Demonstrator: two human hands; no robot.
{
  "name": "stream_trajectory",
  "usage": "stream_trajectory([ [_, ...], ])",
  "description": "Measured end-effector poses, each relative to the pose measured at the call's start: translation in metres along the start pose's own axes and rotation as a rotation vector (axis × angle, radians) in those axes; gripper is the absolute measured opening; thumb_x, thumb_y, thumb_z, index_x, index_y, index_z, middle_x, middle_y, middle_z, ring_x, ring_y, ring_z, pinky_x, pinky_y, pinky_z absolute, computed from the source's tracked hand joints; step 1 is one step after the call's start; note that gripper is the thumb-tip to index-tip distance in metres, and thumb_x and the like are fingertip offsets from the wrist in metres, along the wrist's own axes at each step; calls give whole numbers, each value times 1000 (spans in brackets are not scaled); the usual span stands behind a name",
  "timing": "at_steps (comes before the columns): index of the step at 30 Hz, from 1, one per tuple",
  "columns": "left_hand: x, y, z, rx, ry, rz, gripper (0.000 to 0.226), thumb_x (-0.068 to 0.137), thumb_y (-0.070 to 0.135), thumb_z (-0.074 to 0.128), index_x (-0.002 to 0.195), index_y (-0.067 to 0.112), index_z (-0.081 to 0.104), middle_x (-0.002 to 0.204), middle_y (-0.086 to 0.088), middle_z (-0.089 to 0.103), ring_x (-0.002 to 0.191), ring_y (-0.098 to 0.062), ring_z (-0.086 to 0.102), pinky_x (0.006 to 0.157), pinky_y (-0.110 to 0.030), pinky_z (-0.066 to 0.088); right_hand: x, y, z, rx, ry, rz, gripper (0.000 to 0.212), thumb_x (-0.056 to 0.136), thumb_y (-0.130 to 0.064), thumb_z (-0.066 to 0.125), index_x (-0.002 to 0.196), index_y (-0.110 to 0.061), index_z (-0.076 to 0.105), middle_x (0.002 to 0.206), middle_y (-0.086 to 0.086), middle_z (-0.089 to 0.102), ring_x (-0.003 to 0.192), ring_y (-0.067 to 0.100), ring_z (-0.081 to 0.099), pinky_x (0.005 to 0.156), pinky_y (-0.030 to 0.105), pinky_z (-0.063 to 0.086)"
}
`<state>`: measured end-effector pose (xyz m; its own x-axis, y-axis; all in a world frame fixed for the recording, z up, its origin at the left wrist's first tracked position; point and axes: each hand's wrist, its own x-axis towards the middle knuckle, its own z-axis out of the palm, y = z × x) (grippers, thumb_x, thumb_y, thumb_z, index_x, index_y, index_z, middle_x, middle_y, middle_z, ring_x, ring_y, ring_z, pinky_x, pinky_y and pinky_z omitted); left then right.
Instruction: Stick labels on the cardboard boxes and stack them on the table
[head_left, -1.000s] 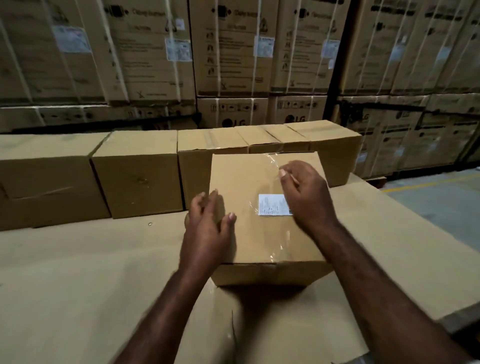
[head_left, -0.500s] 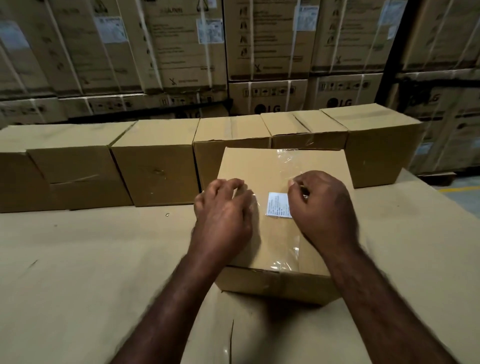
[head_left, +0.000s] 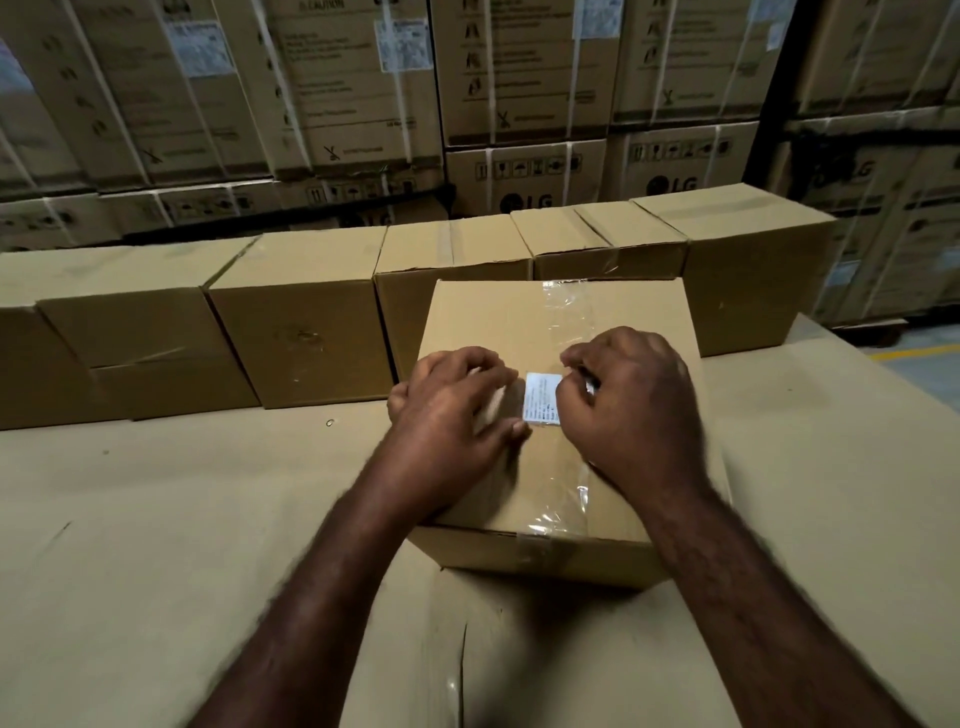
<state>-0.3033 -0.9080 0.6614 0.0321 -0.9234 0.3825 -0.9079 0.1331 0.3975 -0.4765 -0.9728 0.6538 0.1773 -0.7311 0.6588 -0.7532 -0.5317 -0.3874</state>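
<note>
Cardboard box, location? — A

Sits on the table, near the front edge and a little right of centre. The table is covered in brown cardboard sheet. The box's far side is close against a row of plain boxes lined up along the back of the table. — B

Label? — A

Label is small, white and printed, lying flat on the box top about mid-face. It lies on the strip of clear tape that runs front to back across the lid. Its right part is hidden under the fingers. — B

Left hand? — A

Left hand rests on the box top just left of the label, fingers curled under and together. Nothing is visibly held. The thumb tip lies by the label's lower left corner. — B

Right hand? — A

Right hand is on the box top with its fingers bent over the label's right edge, touching it. I cannot tell whether it is pinching or pressing. A pale sliver shows between the fingers, too small to identify. — B

Other items? — A

There is a small ring on the table, left of the box and well apart from it. Tall strapped cartons, some marked LG, are stacked behind the table. — B
</note>
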Motion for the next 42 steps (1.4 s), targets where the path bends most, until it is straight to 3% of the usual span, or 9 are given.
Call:
stream_trajectory([
  [3, -1, 1, 0, 12, 9, 51, 46, 84, 52, 68, 127, 38, 61, 140, 19, 45, 135, -10, 29, 107, -52, 31, -2, -2, -2, -68, -35, -18, 37, 83, -39, 49, 107, -25, 74, 101, -3, 65, 98, 18, 53, 91, 43, 45],
  [7, -4, 0, 2, -14, 34, 31, 55, 82, 54, 69, 132, 33, 59, 141, 18, 46, 135, -11, 31, 107, -54, 33, -5, -6, -3, -130, -102, -13, 42, 82, -46, 47, 113, -29, 70, 107, -4, 61, 104, 19, 49, 98, 43, 35],
  [14, 3, 4, -6, -10, -87, -50, 72, 81, 57, 70, 145, 35, 44, 148, 20, 32, 137, -8, 18, 101, -40, 23, -4, -9, -5, -161, -190, -22, 39, 77, -57, 50, 106, -33, 62, 111, -5, 52, 111, 17, 41, 101, 42, 28],
  [20, 13, 5, -14, 12, -193, -66, 68, 81, 54, 70, 143, 39, 45, 147, 15, 30, 134, -12, 18, 111, -54, 30, -3, -10, -6, -154, -211, -33, 36, 79, -56, 55, 106, -32, 57, 114, -5, 49, 114, 17, 39, 102, 40, 26],
  [28, 21, 8, -14, -68, -130, -70, 22, 94, 37, 62, 115, 40, 66, 132, 9, 43, 128, -15, 27, 107, -59, 35, -2, -11, -5, -160, -217, -45, 36, 82, -57, 53, 106, -31, 55, 115, -4, 49, 114, 17, 39, 102, 41, 26],
  [36, 35, 20, -18, 26, -201, -65, 33, 96, 30, 57, 120, 52, 60, 133, 11, 39, 130, -14, 25, 103, -52, 27, 0, -9, -3, -151, -235, -45, 36, 84, -55, 52, 110, -31, 54, 116, -4, 50, 116, 17, 38, 104, 41, 26],
  [42, 41, 21, -25, -81, -249, -87, 30, 90, 25, 60, 94, 55, 63, 116, 10, 40, 123, -15, 29, 109, -58, 30, -3, -10, -3, -164, -220, -52, 45, 81, -57, 45, 116, -30, 56, 114, -3, 51, 113, 19, 40, 103, 42, 28],
])
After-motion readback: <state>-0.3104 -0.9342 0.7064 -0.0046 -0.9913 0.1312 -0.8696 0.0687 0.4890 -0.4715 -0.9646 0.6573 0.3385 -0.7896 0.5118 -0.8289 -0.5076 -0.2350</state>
